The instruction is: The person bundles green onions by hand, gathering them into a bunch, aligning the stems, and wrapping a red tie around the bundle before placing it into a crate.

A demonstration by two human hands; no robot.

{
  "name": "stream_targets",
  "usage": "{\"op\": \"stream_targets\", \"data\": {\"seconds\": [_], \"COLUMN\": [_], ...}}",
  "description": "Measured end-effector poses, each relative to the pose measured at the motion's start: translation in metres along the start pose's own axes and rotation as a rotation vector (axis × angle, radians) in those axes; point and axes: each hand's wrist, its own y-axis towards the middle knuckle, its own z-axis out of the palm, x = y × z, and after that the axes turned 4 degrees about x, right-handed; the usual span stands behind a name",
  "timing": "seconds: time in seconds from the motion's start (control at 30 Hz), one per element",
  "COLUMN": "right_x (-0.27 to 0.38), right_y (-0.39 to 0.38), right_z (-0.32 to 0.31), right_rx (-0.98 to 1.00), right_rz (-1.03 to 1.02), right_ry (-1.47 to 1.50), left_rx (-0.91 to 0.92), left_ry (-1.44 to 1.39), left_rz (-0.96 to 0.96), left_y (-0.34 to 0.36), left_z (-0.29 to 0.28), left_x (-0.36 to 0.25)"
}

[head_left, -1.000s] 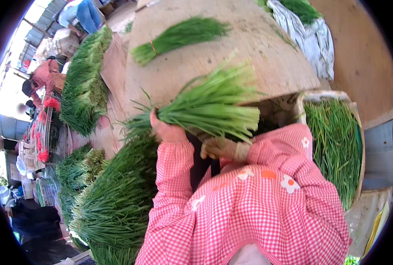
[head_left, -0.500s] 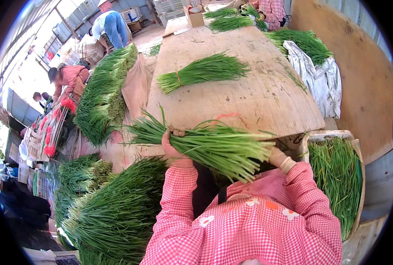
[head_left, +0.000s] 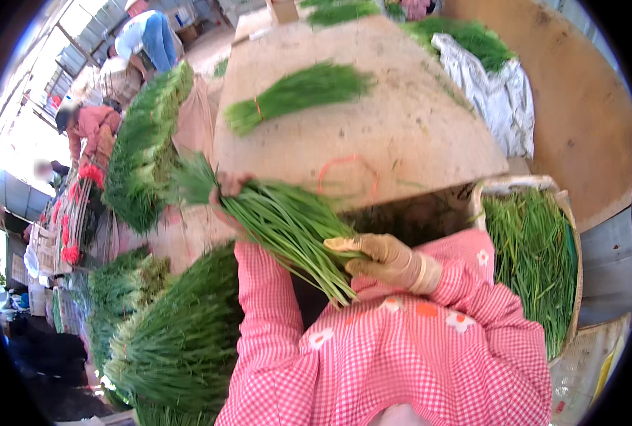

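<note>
A loose bunch of green garlic chives slants across my front, its pale ends pointing down to the right. My bare left hand is closed round its upper left part; some fingers are hidden by leaves. At the lower end is my right hand in a tan glove, thumb and curled fingers on the stalks. A red-orange band lies as an open loop on the wooden table, just beyond the bunch. Farther back on the table rests a tied bunch of chives.
On my right stands a white-rimmed crate filled with loose chives. Large chive piles lie to my left, with a long heap beyond. Silvery sheeting hangs at the table's right edge. Other people bend over at the far left.
My right hand has come left and nearer the middle, onto the stalks. The bunch has tipped, its stalk ends dropping. The view has shifted, and the red-orange loop shows more fully.
</note>
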Motion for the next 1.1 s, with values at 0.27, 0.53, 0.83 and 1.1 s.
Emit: {"op": "stream_targets", "data": {"seconds": [0.27,0.53,0.83,1.1], "right_x": [-0.058,-0.047,-0.078,-0.092], "right_y": [-0.063,-0.014,-0.009,-0.056], "right_z": [-0.024,-0.020,-0.010,-0.027], "right_rx": [-0.073,-0.337,-0.143,-0.202], "right_rz": [0.491,0.468,0.395,0.561], "right_ry": [-0.027,0.259,-0.382,-0.435], "left_rx": [0.168,0.128,0.104,0.156], "left_ry": [-0.259,-0.300,-0.256,-0.250], "left_rz": [-0.026,-0.052,0.023,-0.006], "left_y": [0.000,-0.012,-0.008,-0.007], "left_z": [-0.052,-0.037,-0.049,-0.061], "left_x": [-0.040,-0.022,-0.021,-0.020]}}
